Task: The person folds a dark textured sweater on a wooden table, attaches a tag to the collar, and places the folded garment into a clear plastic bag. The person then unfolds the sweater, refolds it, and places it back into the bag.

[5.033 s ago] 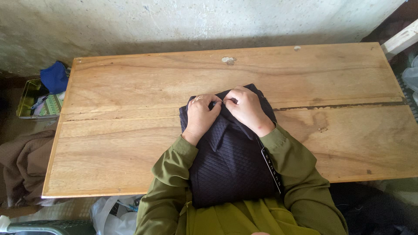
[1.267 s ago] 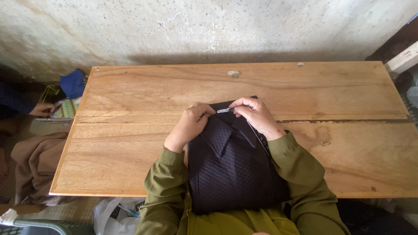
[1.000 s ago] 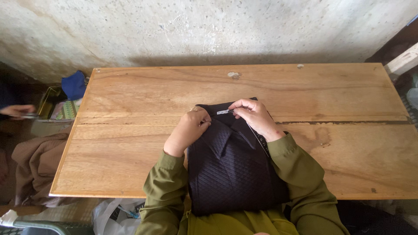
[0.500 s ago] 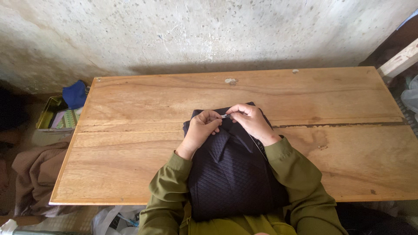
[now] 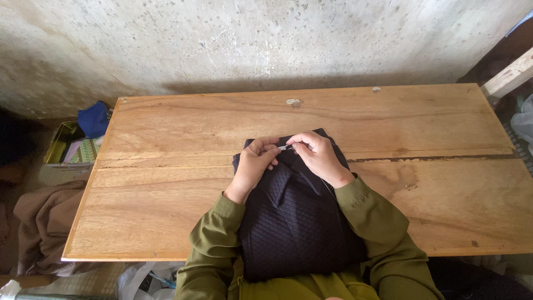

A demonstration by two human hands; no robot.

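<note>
A dark quilted garment (image 5: 294,222) lies on the wooden table (image 5: 183,128) and runs down toward my lap. Both hands meet at its far edge. My left hand (image 5: 254,164) pinches the fabric there. My right hand (image 5: 318,155) holds a small thin metal piece (image 5: 285,147), likely a needle, its tip pointing at the left fingers. Olive-green sleeves cover both forearms.
A rough concrete wall stands behind the table. On the floor at left are a green tin box (image 5: 65,150) with a blue cloth (image 5: 93,119) on it and a brown cloth heap (image 5: 39,222). A wooden plank (image 5: 508,78) leans at the right. Plastic bags (image 5: 139,280) lie under the table's near edge.
My hands drew together at the garment's far edge, the right now holding the thin metal piece against the fabric. The other person's hand at far left is out of view; the camera tilted up.
</note>
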